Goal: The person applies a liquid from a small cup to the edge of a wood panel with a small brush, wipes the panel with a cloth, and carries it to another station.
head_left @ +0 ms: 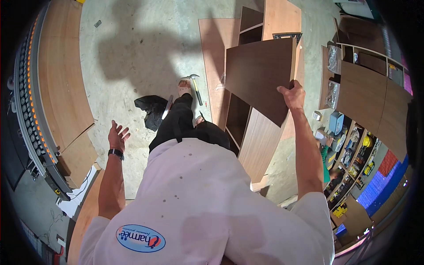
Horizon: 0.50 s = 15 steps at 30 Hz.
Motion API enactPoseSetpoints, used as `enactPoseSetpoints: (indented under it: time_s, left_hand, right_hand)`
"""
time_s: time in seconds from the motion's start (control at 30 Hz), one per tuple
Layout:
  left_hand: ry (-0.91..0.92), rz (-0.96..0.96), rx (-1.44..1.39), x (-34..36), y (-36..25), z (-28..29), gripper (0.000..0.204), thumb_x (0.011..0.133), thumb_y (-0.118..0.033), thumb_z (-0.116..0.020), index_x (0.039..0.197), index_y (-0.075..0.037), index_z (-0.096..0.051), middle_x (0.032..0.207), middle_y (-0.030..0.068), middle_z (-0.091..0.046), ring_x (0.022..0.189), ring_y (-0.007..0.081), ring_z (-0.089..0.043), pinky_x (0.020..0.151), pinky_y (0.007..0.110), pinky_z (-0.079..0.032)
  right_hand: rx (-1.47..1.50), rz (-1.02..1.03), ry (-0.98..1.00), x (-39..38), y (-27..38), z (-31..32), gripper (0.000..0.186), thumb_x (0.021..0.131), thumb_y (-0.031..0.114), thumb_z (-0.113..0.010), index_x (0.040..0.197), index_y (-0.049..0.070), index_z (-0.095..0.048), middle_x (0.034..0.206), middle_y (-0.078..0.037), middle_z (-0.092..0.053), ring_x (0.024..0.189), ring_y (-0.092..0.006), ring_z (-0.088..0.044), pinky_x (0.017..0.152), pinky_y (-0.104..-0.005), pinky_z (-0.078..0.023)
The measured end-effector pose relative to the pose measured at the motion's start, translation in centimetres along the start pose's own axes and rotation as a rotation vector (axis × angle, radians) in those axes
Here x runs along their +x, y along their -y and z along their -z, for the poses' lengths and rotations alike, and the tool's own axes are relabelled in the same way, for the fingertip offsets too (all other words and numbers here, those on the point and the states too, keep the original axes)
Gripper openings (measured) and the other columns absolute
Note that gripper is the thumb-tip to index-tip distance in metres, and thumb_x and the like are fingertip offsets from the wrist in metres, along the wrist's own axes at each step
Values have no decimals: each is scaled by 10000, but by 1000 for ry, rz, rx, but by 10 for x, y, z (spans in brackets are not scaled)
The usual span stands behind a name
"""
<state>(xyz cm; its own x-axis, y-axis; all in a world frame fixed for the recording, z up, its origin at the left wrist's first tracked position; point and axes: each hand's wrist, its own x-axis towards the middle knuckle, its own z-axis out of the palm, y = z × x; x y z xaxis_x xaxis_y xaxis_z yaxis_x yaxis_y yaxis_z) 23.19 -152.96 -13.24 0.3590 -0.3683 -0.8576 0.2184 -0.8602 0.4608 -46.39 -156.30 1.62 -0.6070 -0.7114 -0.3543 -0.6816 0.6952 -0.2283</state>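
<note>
The right hand's (293, 96) fingers clamp a dark-brown wooden panel (263, 75) over a joined, open-compartmented brown wooden cabinet (257, 143); the left hand's (117, 138) are apart.

A machine with dark rollers (24, 95) stands at left; a crumpled black bag (151, 111) lies on the floor (145, 57). At right are cluttered shelves (348, 146), a blue container (336, 122) and a person in green (326, 175).

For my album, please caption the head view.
Right hand gripping a dark brown panel by its edge, left hand open, hammer on the floor.
</note>
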Motion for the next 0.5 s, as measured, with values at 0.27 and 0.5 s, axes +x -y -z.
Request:
enactPoseSetpoints:
  time_s: [0.27,0.5]
  left_hand:
    - [-79,18,46,-20,-8,7,1056,930,-695,-643,1642,-38,-222,1620,229,-349,1215,325,-622,934,457,-551]
    - [-165,-5,19,-60,19,20,991,946,-652,-656,1634,-63,-254,1571,202,-405,1134,308,-657,861,447,-579]
  right_hand:
    - [17,49,-41,105,4,-15,546,702,310,-880,1076,-50,-713,1023,-224,-755,958,-374,-733,885,-428,-569]
    - [-95,51,-46,161,-7,-38,639,716,344,-889,1182,-49,-694,1154,-258,-737,1113,-389,-711,998,-426,-554]
